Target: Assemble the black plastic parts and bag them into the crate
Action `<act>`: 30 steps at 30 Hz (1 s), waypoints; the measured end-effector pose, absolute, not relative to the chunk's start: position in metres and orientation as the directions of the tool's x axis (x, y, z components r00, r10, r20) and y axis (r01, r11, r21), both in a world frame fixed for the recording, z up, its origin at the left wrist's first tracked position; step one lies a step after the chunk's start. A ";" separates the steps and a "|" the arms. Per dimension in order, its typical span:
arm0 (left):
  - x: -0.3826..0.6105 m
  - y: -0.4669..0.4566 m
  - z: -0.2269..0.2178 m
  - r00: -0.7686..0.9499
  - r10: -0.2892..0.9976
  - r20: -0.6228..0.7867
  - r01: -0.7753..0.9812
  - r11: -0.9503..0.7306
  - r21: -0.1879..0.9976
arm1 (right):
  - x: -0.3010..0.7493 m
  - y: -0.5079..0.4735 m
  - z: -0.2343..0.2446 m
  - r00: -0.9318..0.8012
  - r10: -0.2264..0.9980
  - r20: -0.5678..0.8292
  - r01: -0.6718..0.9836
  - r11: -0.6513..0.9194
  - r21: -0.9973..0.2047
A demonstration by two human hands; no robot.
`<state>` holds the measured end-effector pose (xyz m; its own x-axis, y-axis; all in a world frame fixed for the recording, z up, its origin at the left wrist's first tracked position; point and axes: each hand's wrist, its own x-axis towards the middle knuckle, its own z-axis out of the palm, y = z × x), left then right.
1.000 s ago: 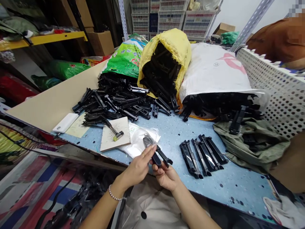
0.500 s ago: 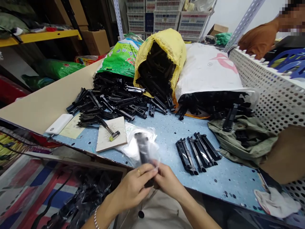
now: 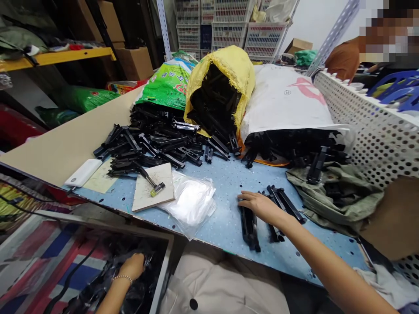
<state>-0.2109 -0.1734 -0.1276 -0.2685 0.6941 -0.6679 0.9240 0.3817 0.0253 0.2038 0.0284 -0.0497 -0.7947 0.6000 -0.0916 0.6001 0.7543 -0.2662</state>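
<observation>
My left hand (image 3: 132,266) is down at the left, inside the crate of black parts in clear bags. Its fingers are turned away, and I cannot make out whether they hold anything. Over on the table, my right hand (image 3: 260,206) has its fingers over the upper end of a long black plastic part (image 3: 250,231), the leftmost of a short row; the thumb is hidden. Under and beside that hand lie more black parts (image 3: 288,205). A stack of clear plastic bags (image 3: 193,198) lies flat near the table's front edge.
A small hammer (image 3: 152,182) rests on a pale board (image 3: 140,200). Behind it is a heap of black parts (image 3: 157,144), with green, yellow (image 3: 247,65) and white (image 3: 281,96) sacks. A perforated white panel (image 3: 376,126) borders the right side. Another person sits beyond it.
My hands have parted: the left went down into the crate, the right across to the row. The bagged part has left the bag stack. The leftmost part in the row has shifted toward me.
</observation>
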 end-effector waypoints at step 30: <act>-0.099 -0.071 -0.073 -0.190 0.953 -0.236 -0.021 0.237 0.971 | 0.071 -0.049 -0.072 -0.587 0.711 -0.386 -0.337 -0.649 -0.682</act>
<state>-0.0990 -0.0714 -0.0730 -0.1901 0.9529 -0.2365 -0.0208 0.2369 0.9713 0.0715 -0.0486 -0.0723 -0.5874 0.7111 -0.3864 -0.3365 -0.6488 -0.6825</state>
